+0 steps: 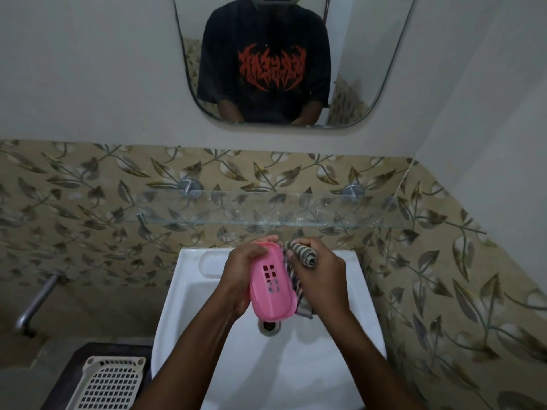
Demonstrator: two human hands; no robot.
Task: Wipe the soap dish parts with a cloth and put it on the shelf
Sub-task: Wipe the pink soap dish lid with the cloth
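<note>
We are holding the pink soap dish part (270, 287) in our left hand (239, 270), up over the white sink (325, 365). The left fingers (268, 240) are curling round its far end, and the thumb is lying on its edge. The part has little square holes in it and is tipping to one side.

Our right hand (321, 281) is gripping the striped cloth (306, 255). Its fingers are curling round the bunched-up top. The rest of the cloth is hanging down, touching the right edge of the pink part.

We think we are doing the wiping step. The glass shelf (266, 210) is sitting on the wall above the sink, and nothing from the soap dish is on it yet.

Next, we think, the cloth needs to rub over the holes and the rim while the left hand turns the part. We are not seeing any other soap dish part here.
</note>
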